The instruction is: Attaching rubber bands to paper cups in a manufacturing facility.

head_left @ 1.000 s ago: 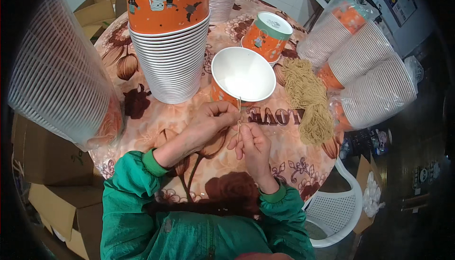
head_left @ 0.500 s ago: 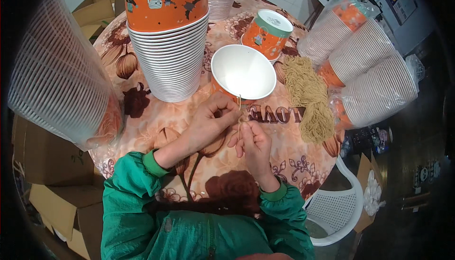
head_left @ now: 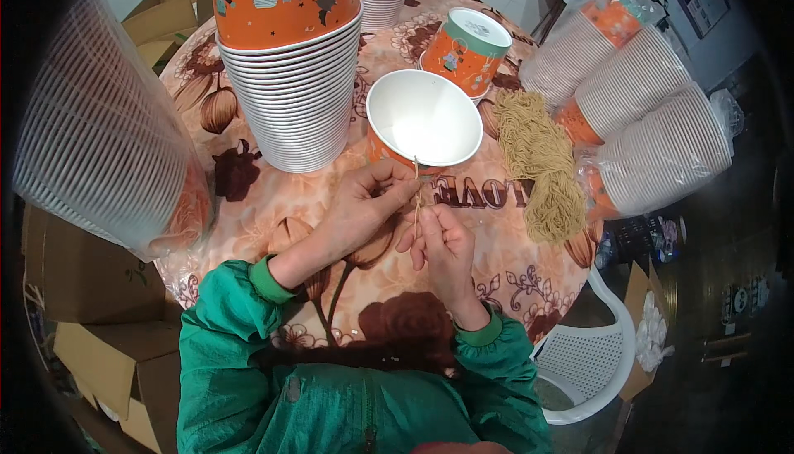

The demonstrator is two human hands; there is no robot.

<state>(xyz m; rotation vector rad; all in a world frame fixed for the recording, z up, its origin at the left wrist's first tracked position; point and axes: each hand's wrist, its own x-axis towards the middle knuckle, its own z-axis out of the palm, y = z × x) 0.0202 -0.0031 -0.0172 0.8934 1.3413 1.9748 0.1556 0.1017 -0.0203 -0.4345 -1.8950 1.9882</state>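
A thin tan cord [head_left: 417,163] stands nearly upright between my hands, its upper end showing in front of an open paper tub [head_left: 426,119]. My left hand [head_left: 368,202] pinches it between thumb and index finger. Just below and to the right, the thumb and index finger of my right hand [head_left: 445,247] are pressed together on its lower part. The tub is orange outside and white inside, tilted toward me just beyond my fingertips. To its right lies a loose hank of similar tan cords [head_left: 542,169].
A tall stack of orange tubs [head_left: 285,111] stands left of the open one. An upturned tub [head_left: 467,53] is behind it. Plastic-wrapped stacks [head_left: 653,152] lie along the right, another wrapped stack [head_left: 107,131] on the left. A white chair [head_left: 591,363] and cardboard boxes [head_left: 107,355] flank the table.
The cord's upper part now looks straighter, with less of a loop at its top. Both hands stay nearly in place, still pinching it, while the whole view has shifted slightly.
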